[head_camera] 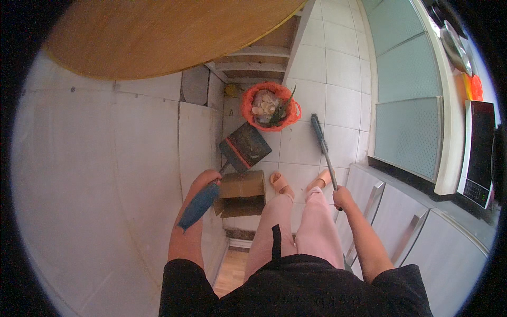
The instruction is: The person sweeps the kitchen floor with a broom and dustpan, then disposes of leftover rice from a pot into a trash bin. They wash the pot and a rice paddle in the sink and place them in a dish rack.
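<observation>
My right hand (343,198) grips the grey handle of a broom (318,130). The narrow, dark-bristled head of that broom is at the tiled floor, ahead of my right foot. On the other side, my left hand (210,179) is closed around the handle of a dark dustpan (246,147) with a red toothed strip. A long blue piece (200,206) with a ragged end extends from this hand over my forearm; what it is, I cannot tell. Just beyond the dustpan stands a waste bin (271,106) lined with a red plastic bag, holding pale scraps and green stalks.
An open cardboard box (241,194) sits left of my feet. A round wooden board (170,35) juts in at upper left, near a wooden shelf frame (257,59). White cabinets (400,222) line the right, with a microwave (477,154) on the counter. Tiled wall (138,158) bounds the left.
</observation>
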`<state>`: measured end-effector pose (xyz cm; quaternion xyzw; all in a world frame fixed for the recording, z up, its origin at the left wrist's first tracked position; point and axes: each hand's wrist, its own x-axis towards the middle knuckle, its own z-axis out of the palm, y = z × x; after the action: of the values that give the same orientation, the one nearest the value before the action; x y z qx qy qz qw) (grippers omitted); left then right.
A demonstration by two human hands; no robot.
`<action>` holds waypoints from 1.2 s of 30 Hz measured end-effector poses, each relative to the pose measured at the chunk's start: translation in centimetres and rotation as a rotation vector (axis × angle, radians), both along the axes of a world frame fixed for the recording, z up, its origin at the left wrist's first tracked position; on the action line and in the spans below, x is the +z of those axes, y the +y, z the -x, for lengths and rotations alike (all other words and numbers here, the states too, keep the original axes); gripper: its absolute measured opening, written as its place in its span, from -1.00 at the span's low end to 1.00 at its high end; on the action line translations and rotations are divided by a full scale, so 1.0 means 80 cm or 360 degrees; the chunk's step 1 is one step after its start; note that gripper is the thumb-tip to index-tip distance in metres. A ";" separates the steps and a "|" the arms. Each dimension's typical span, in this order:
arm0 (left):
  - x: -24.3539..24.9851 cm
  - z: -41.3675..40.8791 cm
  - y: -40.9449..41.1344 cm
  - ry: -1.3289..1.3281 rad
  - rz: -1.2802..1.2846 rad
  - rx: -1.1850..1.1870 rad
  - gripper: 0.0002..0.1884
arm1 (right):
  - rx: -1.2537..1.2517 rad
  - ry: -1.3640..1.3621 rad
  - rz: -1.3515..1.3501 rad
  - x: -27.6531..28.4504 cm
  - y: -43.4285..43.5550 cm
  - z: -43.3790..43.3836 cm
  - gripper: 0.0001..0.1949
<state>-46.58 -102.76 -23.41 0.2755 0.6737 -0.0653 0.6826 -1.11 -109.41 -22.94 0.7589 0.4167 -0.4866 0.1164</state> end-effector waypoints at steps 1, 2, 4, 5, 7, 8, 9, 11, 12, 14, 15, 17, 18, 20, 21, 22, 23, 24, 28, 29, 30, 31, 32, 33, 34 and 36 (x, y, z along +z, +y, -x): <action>-0.008 0.007 -0.005 -0.0029 -0.0047 -0.0006 -0.76 | -0.0038 0.0016 0.0004 0.008 0.004 0.002 -0.81; -0.016 0.014 -0.009 -0.0058 -0.0095 -0.0013 -0.76 | 0.0007 0.0006 -0.0009 0.005 0.005 0.001 -0.81; -0.017 0.017 -0.018 -0.0202 -0.0231 0.0143 -0.76 | 0.0091 -0.0011 -0.0030 -0.005 0.002 -0.003 -0.81; -0.021 0.016 -0.020 -0.0106 -0.0197 0.0107 -0.78 | 0.0135 -0.0023 -0.0032 -0.009 -0.001 -0.002 -0.81; -0.032 0.013 -0.019 0.0084 -0.0120 0.0023 -0.81 | 0.0212 -0.0047 -0.0028 -0.014 -0.008 0.009 -0.81; -0.034 0.014 -0.023 0.0050 -0.0182 0.0072 -0.81 | 0.0351 -0.0112 -0.0065 -0.018 -0.010 0.014 -0.80; -0.027 0.015 -0.025 0.0021 -0.0239 0.0116 -0.82 | 0.0333 -0.0119 -0.0061 -0.017 -0.011 0.019 -0.80; -0.020 0.019 -0.027 0.0015 -0.0280 -0.0051 -0.82 | 0.0298 -0.0131 -0.0054 -0.012 -0.013 0.025 -0.79; -0.019 0.023 -0.021 0.0038 -0.0276 -0.0260 -0.82 | 0.0309 -0.0117 -0.0041 -0.009 -0.010 0.025 -0.79; -0.014 0.028 -0.019 0.0049 -0.0222 -0.0381 -0.80 | 0.0329 -0.0090 -0.0017 -0.002 -0.004 0.024 -0.78; -0.011 0.029 -0.020 0.0034 -0.0176 -0.0294 -0.79 | 0.0306 -0.0079 0.0020 0.001 0.000 0.023 -0.79; -0.019 0.032 -0.024 -0.0168 -0.0332 -0.0261 -0.79 | 0.0260 -0.0056 0.0096 0.005 0.007 0.022 -0.79; -0.027 0.028 -0.025 -0.0354 -0.0540 -0.0313 -0.80 | 0.0345 -0.0070 0.0096 0.006 0.009 0.023 -0.79; -0.042 0.017 -0.023 -0.0365 -0.0518 -0.0100 -0.83 | 0.0512 -0.0100 0.0098 0.008 0.009 0.030 -0.78; -0.031 -0.015 -0.013 -0.0193 -0.0278 0.0154 -0.84 | 0.0544 -0.0097 0.0053 0.008 0.006 0.035 -0.78; -0.023 -0.031 -0.009 -0.0010 -0.0036 0.0412 -0.85 | 0.0583 -0.0086 0.0007 0.010 0.001 0.044 -0.78; -0.050 -0.028 -0.018 -0.0023 -0.0051 0.0558 -0.87 | 0.0622 -0.0076 -0.0038 0.010 -0.001 0.054 -0.78; -0.093 -0.020 -0.042 -0.0027 -0.0068 0.0730 -0.88 | 0.0464 -0.0018 0.0178 0.026 0.004 0.075 -0.76; -0.123 -0.037 -0.044 0.0043 -0.0076 0.0941 -0.90 | 0.1077 0.0112 0.0205 0.028 -0.020 0.107 -0.76; -0.123 -0.037 -0.042 -0.0066 -0.0152 0.0952 -0.90 | 0.0931 0.0163 0.0349 0.035 -0.016 0.110 -0.77; -0.126 -0.034 -0.043 -0.0170 -0.0223 0.0965 -0.89 | 0.0786 0.0201 0.0491 0.047 -0.007 0.116 -0.78; -0.127 -0.031 -0.046 -0.0277 -0.0293 0.0982 -0.89 | 0.0768 0.0245 0.0367 0.060 -0.005 0.112 -0.78; -0.128 -0.029 -0.048 -0.0258 -0.0295 0.0990 -0.89 | 0.0750 0.0289 0.0242 0.069 -0.003 0.102 -0.78; -0.128 -0.028 -0.049 -0.0239 -0.0300 0.0999 -0.90 | 0.0732 0.0332 0.0114 0.083 0.001 0.097 -0.77; -0.128 -0.024 -0.052 -0.0213 -0.0308 0.1009 -0.90 | 0.0573 0.0257 0.0466 0.123 0.023 0.102 -0.74; -0.138 -0.012 -0.060 0.0045 -0.0139 0.0742 -0.89 | 0.0799 0.0277 0.0227 0.131 0.008 0.065 -0.73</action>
<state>-45.61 -107.52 -34.44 0.1408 0.7308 0.1195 0.6572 -6.35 -108.76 -12.49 0.5770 0.5648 -0.5342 0.2503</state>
